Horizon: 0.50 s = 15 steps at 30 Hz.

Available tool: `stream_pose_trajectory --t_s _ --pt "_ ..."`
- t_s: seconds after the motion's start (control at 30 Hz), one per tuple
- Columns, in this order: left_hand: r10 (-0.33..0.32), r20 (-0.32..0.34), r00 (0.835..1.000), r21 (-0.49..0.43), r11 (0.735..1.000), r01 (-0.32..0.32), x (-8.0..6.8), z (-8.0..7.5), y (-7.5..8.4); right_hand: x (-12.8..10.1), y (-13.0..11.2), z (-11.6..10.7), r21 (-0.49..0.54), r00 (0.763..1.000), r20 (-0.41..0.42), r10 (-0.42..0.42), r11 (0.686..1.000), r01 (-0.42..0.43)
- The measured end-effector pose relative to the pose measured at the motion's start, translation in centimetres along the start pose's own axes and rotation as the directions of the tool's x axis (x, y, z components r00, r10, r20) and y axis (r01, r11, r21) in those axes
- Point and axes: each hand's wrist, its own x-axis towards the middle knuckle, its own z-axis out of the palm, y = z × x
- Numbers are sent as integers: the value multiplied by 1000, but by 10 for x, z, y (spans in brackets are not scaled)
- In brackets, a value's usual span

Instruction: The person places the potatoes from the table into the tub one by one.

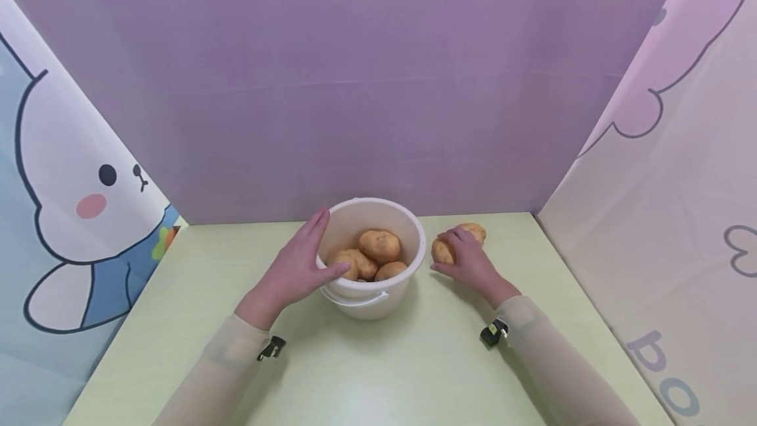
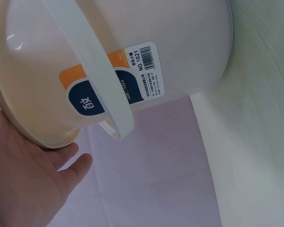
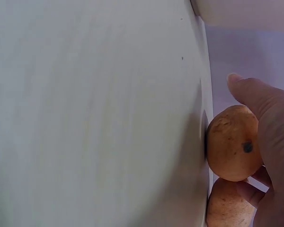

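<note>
A white bucket [image 1: 367, 311] stands on the table with several potatoes [image 1: 380, 246] inside. At the bucket's left rim is my left hand [image 1: 298, 265], its fingers fairly straight along the rim and its thumb reaching over the front edge. The left wrist view shows that hand against the rim, near the bucket's white handle [image 2: 97, 66]. Right of the bucket, my right hand [image 1: 473, 268] has its fingers curled round a potato [image 3: 234, 144] on the table. A second potato [image 3: 229, 203] lies right behind it, touching or nearly so, and is partly hidden by the fingers.
The pale table [image 1: 378, 373] runs back to a purple panel [image 1: 378, 84]. A printed panel with a cartoon animal [image 1: 89, 183] stands at the left, another printed panel [image 1: 668, 215] at the right. A label [image 2: 113, 78] is stuck on the bucket's side.
</note>
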Motion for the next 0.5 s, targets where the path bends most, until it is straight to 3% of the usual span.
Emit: stream_pose_trajectory --t_s 0.5 --pt "2 -1 1000 -6 1000 -2 0 1 1 0 3 4 49 1000 12 -8 999 7"
